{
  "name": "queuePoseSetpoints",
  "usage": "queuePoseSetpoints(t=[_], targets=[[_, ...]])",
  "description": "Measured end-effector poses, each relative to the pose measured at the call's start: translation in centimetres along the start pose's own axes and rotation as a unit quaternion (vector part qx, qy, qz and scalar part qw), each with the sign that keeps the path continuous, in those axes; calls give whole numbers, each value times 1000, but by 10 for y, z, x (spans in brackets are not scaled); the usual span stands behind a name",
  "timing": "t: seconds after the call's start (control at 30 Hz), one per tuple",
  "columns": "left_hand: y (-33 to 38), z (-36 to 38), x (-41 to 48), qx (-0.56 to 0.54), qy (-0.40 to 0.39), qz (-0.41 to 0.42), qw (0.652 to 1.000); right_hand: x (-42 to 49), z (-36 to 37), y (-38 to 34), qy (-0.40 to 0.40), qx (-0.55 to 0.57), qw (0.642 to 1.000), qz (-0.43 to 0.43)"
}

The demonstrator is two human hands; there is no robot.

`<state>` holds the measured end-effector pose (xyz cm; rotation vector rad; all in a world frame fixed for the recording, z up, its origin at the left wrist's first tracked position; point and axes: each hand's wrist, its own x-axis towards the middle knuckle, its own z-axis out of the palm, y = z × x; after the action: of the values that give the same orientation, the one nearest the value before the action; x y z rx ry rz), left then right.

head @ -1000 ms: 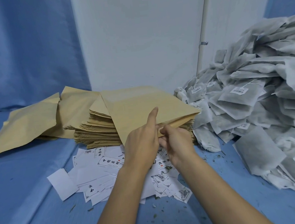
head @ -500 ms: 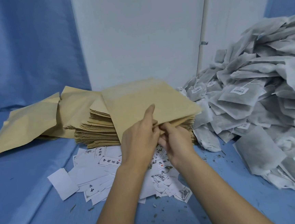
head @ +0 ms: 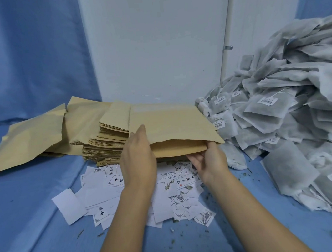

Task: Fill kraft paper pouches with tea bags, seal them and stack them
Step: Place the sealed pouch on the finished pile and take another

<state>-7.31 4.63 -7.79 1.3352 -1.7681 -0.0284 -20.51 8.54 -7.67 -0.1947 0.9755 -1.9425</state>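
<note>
A flat kraft paper pouch [head: 170, 121] is held level above the stack of empty kraft pouches [head: 107, 149], its near mouth spread apart so the darker inside shows. My left hand [head: 138, 160] grips the mouth's left end, the index finger lying along the pouch's side. Over at the right corner of the mouth, my right hand [head: 208, 162] pinches the lower lip from beneath. No tea bag is visible inside. A large heap of grey mesh tea bags [head: 280, 115] with barcode tags fills the right side.
Small white printed labels [head: 178, 187] lie scattered under my hands on the blue cloth [head: 28, 218], with tea crumbs around. Larger loose kraft pouches [head: 31, 137] lie at the left. A white wall panel [head: 154, 46] stands close behind.
The pouch has tipped from steeply tilted to nearly level. My hands have moved apart along its near edge, and the mouth now gapes between them.
</note>
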Motion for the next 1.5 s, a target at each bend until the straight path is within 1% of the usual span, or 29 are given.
queuePoseSetpoints(t=[0.07, 0.1, 0.13, 0.17, 0.23, 0.3, 0.37, 0.4, 0.43, 0.5, 0.53, 0.6, 0.63, 0.67, 0.7, 0.73, 0.8, 0.83, 0.93, 0.97, 1.03, 1.1, 1.13, 1.2, 1.23, 1.27, 1.37, 1.43, 1.5], targets=[[7, 3, -1, -12, 1, -11, 1000, -1, 4, -2, -29, -22, 998, -43], [10, 4, -2, -30, -1, -13, 999, -3, 7, -2, -61, -69, 993, -78], [14, 5, -3, -68, -8, -17, 998, -6, 10, -1, -100, -130, 979, -119], [19, 6, -4, -124, -18, -28, 992, -10, 15, 2, -144, -185, 958, -165], [30, 5, -5, -247, -41, -79, 965, -20, 23, 7, -227, -250, 912, -234], [36, 4, -5, -344, -68, -137, 926, -26, 28, 8, -268, -288, 879, -268], [36, 3, -2, -423, -111, -207, 875, -29, 27, 5, -253, -363, 842, -308], [35, 3, -1, -452, -130, -241, 849, -30, 26, 3, -232, -417, 813, -334], [36, 2, 0, -470, -140, -265, 830, -31, 25, 2, -216, -463, 780, -360], [38, 2, 1, -489, -145, -288, 811, -31, 24, 4, -200, -530, 723, -396], [41, 2, 1, -510, -142, -300, 793, -31, 23, 5, -193, -556, 698, -408], [44, 1, 1, -566, -129, -335, 742, -28, 22, 6, -168, -610, 646, -428], [43, 0, 1, -579, -111, -355, 726, -27, 20, 5, -153, -641, 614, -434], [41, 0, 2, -578, -88, -373, 720, -25, 18, 5, -142, -669, 586, -434], [38, 0, 2, -572, -67, -387, 720, -23, 16, 5, -138, -688, 571, -425], [35, 0, 2, -561, -52, -394, 726, -21, 14, 5, -140, -698, 571, -410], [30, 2, 3, -531, -48, -392, 750, -20, 11, 8, -151, -689, 588, -396], [28, 4, 3, -513, -54, -386, 765, -20, 11, 9, -153, -664, 607, -409], [27, 10, 4, -464, -76, -367, 803, -24, 11, 8, -133, -532, 697, -462], [26, 11, 4, -453, -80, -362, 811, -25, 11, 7, -127, -500, 718, -468], [27, 12, 5, -456, -80, -361, 810, -25, 10, 5, -127, -479, 734, -464], [27, 13, 4, -451, -81, -363, 811, -26, 11, 3, -123, -486, 733, -460], [25, 14, 3, -442, -73, -365, 816, -25, 10, 2, -109, -504, 720, -464], [21, 12, 3, -431, -36, -368, 823, -24, 10, -3, -64, -577, 668, -466], [18, 9, 4, -432, -19, -367, 824, -22, 10, -6, -50, -612, 650, -447], [16, 7, 5, -435, -6, -358, 827, -19, 9, -9, -44, -631, 657, -410], [13, 3, 6, -411, 15, -297, 862, -15, 9, -13, -60, -598, 746, -288], [13, 0, 5, -400, 35, -272, 874, -12, 8, -12, -64, -578, 776, -245], [16, -3, 2, -414, 56, -242, 876, -10, 9, -12, -55, -555, 801, -216]])
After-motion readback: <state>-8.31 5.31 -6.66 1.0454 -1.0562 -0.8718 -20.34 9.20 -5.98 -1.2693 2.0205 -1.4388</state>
